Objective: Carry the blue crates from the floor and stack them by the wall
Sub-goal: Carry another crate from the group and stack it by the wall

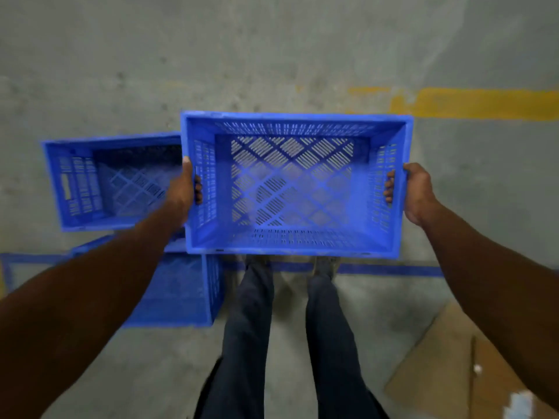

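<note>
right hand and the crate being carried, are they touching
Touching. The head view shows the right hand wrapped over the held crate's side wall, fingers curled inside.

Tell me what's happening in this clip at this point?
A person is carrying an empty blue perforated plastic crate with both hands. The left hand and right hand each grip a side wall, fingers hooked through the handle slots. The crate is held in the air above the person's feet. Two more blue crates sit on the grey concrete floor to the left: an open one and another nearer the person, partly hidden by the left arm. Nothing looks stacked yet.
</note>
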A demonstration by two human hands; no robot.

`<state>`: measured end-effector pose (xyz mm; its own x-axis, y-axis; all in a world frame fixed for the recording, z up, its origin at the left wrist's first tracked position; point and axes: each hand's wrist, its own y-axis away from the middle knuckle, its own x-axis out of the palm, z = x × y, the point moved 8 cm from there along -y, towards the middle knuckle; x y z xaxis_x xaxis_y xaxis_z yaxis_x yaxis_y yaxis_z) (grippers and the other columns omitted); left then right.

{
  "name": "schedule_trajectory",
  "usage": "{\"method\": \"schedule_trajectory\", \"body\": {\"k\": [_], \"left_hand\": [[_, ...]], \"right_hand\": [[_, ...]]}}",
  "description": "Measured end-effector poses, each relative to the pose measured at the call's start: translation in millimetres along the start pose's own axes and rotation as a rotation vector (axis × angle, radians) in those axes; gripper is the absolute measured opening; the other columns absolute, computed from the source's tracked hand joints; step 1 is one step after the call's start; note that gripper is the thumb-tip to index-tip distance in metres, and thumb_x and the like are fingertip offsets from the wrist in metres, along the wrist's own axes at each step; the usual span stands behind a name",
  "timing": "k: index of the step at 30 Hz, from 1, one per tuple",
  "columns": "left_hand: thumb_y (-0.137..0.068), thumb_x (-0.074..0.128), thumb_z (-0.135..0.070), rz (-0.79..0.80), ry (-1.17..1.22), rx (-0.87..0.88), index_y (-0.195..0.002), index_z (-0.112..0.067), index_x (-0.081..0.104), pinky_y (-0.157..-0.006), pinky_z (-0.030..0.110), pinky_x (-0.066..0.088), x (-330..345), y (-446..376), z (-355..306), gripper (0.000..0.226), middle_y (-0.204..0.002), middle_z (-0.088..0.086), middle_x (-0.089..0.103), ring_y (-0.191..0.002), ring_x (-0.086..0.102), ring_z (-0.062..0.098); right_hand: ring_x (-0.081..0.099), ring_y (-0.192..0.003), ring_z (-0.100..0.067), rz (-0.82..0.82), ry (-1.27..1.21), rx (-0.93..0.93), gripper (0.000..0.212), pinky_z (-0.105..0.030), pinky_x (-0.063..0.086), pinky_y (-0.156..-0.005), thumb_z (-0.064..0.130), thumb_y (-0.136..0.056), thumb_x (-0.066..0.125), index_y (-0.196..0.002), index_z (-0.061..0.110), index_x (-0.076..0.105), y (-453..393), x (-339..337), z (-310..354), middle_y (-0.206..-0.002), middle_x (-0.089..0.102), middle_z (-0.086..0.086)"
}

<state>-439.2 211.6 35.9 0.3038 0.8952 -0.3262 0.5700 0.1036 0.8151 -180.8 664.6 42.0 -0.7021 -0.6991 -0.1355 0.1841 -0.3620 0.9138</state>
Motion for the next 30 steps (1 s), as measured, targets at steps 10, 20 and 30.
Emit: {"method": "schedule_trajectory", "body": {"k": [10, 20, 30], "left_hand": [[-0.096, 0.038, -0.067, 0.091, 0.124, 0.058, -0.075, -0.018, 0.05, -0.049, 0.029, 0.037, -78, 241, -106, 0.055, -0.066, 0.001, 0.044, -0.046, 0.042, 0.012], [-0.089, 0.045, -0.073, 0.08, 0.283, 0.161, -0.074, -0.016, 0.055, -0.043, 0.023, 0.039, -150, 371, -121, 0.06, -0.059, 0.0, 0.048, -0.046, 0.044, 0.015], [-0.09, 0.043, -0.074, 0.038, 0.133, 0.339, -0.073, -0.02, 0.054, -0.041, 0.024, 0.031, -167, 411, -189, 0.058, -0.05, -0.006, 0.046, -0.037, 0.039, 0.013]], "right_hand": [[0.059, -0.046, -0.014, 0.015, -0.022, -0.237, 0.042, -0.023, 0.047, -0.046, 0.052, -0.1, 0.036, -0.089, 0.016, 0.056, 258, -51, 79, -0.054, 0.053, 0.005], [0.053, -0.041, -0.013, 0.077, -0.044, -0.512, 0.042, -0.021, 0.042, -0.041, 0.051, -0.097, 0.038, -0.104, 0.018, 0.062, 416, -81, 118, -0.066, 0.058, 0.002], [0.035, -0.034, -0.013, -0.056, -0.133, -0.546, 0.047, -0.017, 0.027, -0.038, 0.058, -0.096, 0.039, -0.095, 0.018, 0.063, 474, -96, 119, -0.06, 0.052, 0.003]]}}
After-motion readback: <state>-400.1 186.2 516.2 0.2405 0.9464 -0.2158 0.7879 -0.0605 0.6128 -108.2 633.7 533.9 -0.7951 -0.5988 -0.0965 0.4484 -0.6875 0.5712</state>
